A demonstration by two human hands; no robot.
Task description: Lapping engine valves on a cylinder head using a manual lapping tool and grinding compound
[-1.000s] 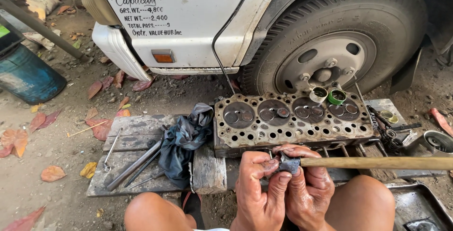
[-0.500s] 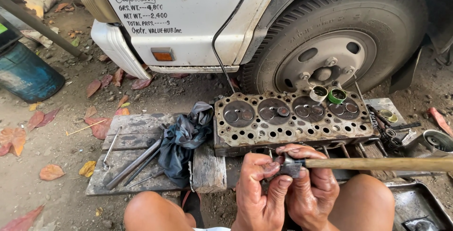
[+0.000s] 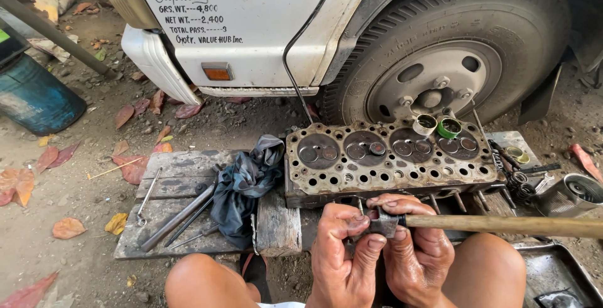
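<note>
I squat on the ground with both greasy hands close together in front of my knees. My left hand (image 3: 342, 258) and my right hand (image 3: 416, 248) both pinch a small dark metal fitting (image 3: 384, 224) at the end of a long wooden stick (image 3: 502, 224) that runs off to the right. Just beyond my hands lies a rusty engine cylinder head (image 3: 386, 160) with round chambers and valves, resting on wooden boards (image 3: 176, 185). Two small round tins (image 3: 438, 125), one green, sit on its far edge.
A dark rag (image 3: 245, 182) and long metal tools (image 3: 179, 214) lie on the boards to the left. A white truck's cab and front wheel (image 3: 440, 75) stand behind. A blue drum (image 3: 34, 97) is at far left. Springs and a metal tray (image 3: 553, 270) lie at right.
My fingers have shifted slightly on the fitting at the stick's end. Everything else stays as it was.
</note>
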